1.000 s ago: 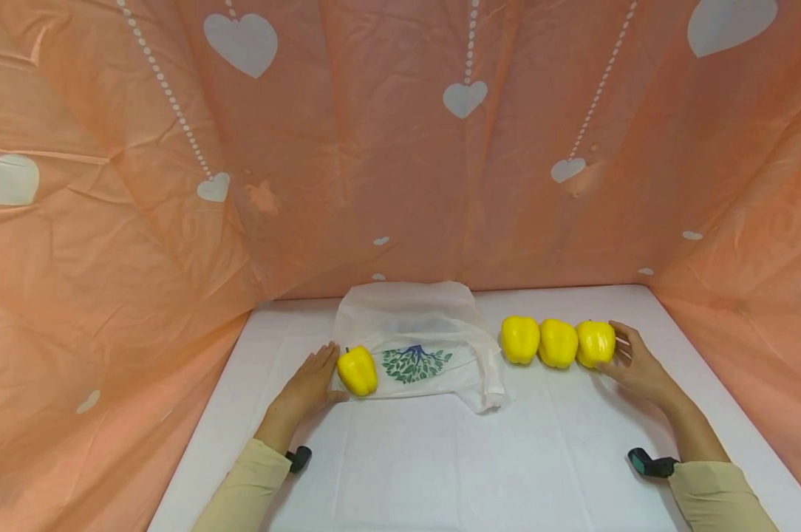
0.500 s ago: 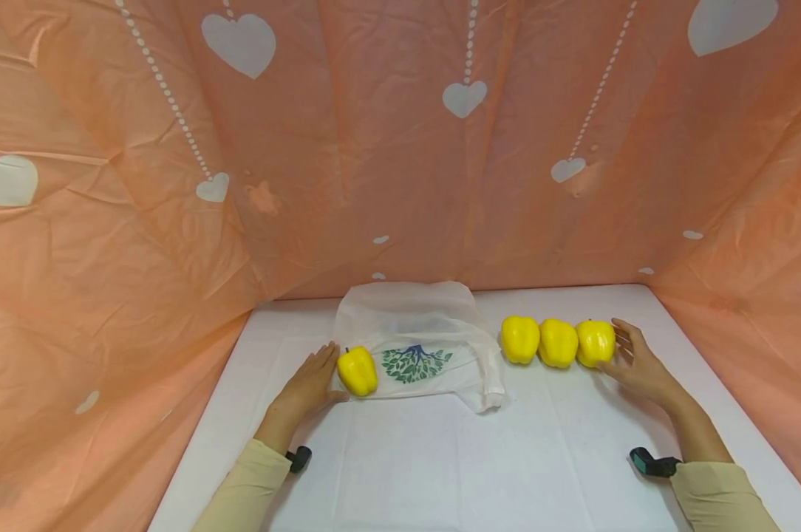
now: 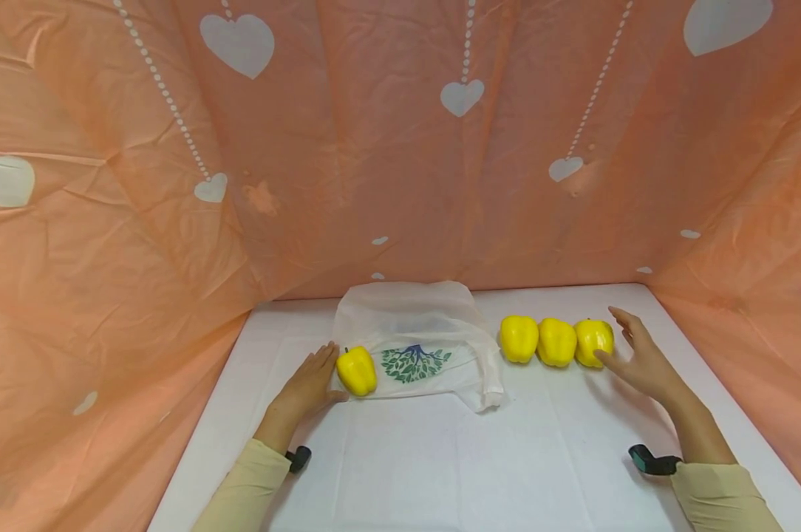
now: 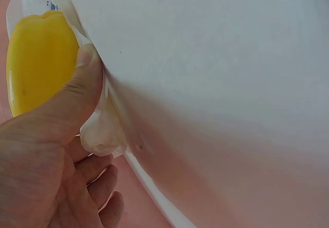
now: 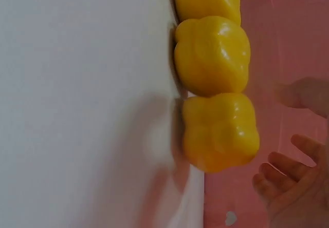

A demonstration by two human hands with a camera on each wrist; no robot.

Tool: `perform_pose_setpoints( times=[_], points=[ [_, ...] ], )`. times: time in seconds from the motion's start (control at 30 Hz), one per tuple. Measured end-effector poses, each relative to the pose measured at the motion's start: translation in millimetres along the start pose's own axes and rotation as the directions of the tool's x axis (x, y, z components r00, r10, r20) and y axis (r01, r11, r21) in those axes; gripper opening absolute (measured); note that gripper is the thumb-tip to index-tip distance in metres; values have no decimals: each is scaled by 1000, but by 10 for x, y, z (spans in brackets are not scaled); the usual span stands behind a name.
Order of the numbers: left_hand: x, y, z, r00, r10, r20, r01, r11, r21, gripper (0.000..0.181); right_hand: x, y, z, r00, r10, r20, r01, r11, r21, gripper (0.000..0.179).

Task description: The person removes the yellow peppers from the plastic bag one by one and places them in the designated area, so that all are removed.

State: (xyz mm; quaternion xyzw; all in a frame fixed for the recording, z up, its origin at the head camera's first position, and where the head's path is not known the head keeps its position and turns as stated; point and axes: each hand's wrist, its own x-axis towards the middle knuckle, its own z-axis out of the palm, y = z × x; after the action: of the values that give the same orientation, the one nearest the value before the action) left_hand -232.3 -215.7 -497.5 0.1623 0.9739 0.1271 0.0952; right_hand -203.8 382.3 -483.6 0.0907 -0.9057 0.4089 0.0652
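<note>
A yellow bell pepper (image 3: 357,371) lies on the left end of a thin white bag (image 3: 467,362) printed with a green-leaved tree. My left hand (image 3: 309,382) rests at that end, fingers extended along the bag's edge and thumb spread below the pepper. In the left wrist view, the thumb touches the bag's edge and a bunched bag corner (image 4: 103,130) lies by the fingers. Three more yellow bell peppers (image 3: 557,342) stand in a row right of the bag. Beside the rightmost pepper (image 5: 221,133), my right hand (image 3: 643,362) is spread, with nothing in its grasp.
A white-covered table (image 3: 454,465) lies under everything. An orange-pink curtain (image 3: 400,185) with white hearts encloses the back and both sides. Each wrist carries a small black camera, such as the right camera (image 3: 652,461).
My right hand has opened wider and come away from the rightmost bell pepper, its fingers lifting outward. The left hand, the bag and the peppers hold their places.
</note>
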Motion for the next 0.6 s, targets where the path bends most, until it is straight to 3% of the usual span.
perform_pose_setpoints(
  times=[0.2,0.6],
  points=[
    [1,-10,6,1000,12,-5,-12,1000,1,98,21,-164,16,999,-31,-8,31,999,-20,90],
    [-13,-13,16,1000,3,-5,-3,1000,4,98,91,-430,150,998,18,65,-16,999,-36,90]
  ],
)
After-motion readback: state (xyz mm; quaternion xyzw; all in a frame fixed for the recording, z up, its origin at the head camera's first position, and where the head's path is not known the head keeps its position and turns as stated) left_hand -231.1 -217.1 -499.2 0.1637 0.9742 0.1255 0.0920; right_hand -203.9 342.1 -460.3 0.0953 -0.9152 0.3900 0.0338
